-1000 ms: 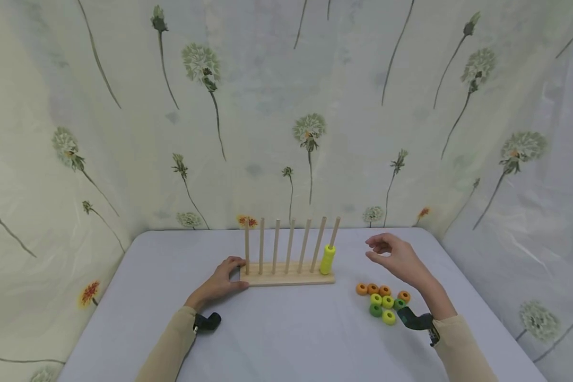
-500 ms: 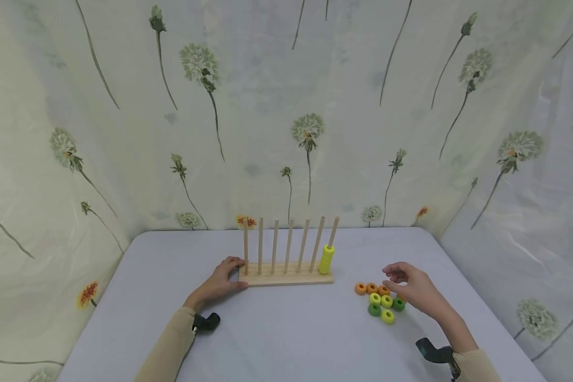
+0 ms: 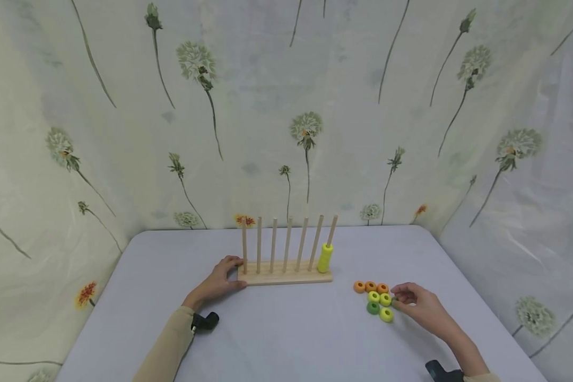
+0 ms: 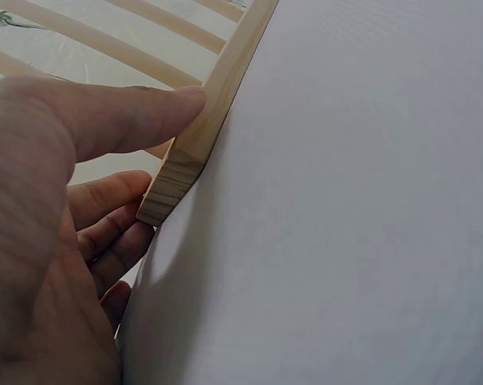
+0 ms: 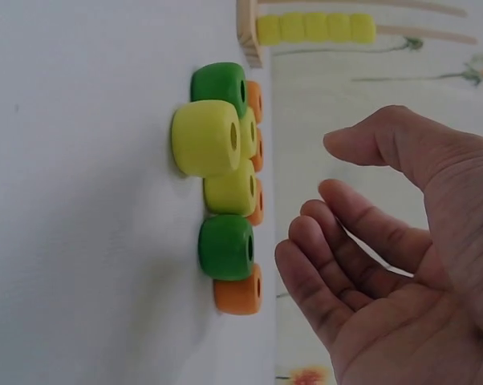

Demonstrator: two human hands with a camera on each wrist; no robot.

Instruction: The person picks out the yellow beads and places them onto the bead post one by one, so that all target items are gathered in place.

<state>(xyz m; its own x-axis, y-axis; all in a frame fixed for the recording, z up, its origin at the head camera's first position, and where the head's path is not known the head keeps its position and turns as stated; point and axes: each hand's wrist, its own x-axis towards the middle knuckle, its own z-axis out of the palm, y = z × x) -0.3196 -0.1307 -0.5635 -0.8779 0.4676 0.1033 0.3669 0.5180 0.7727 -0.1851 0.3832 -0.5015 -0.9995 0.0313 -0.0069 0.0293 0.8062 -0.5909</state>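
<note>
My left hand grips the left end of a wooden peg rack, with the thumb along its front edge and fingers behind, as the left wrist view shows. Several yellow beads are stacked on the rack's rightmost peg; the other pegs are bare. At the right, my right hand hovers beside loose beads, thumb and fingers apart, holding nothing in the right wrist view. Nearest to it are a green bead and an orange bead. In the head view the hand covers that orange bead and partly hides the green one.
The other loose beads lie close together right of the rack: orange beads, yellow beads and another green bead. A white cloth covers the table. Behind it hangs a dandelion-print curtain.
My right hand has come down and back from beside the rack to the right edge of the loose beads. The left hand keeps its grip on the rack.
</note>
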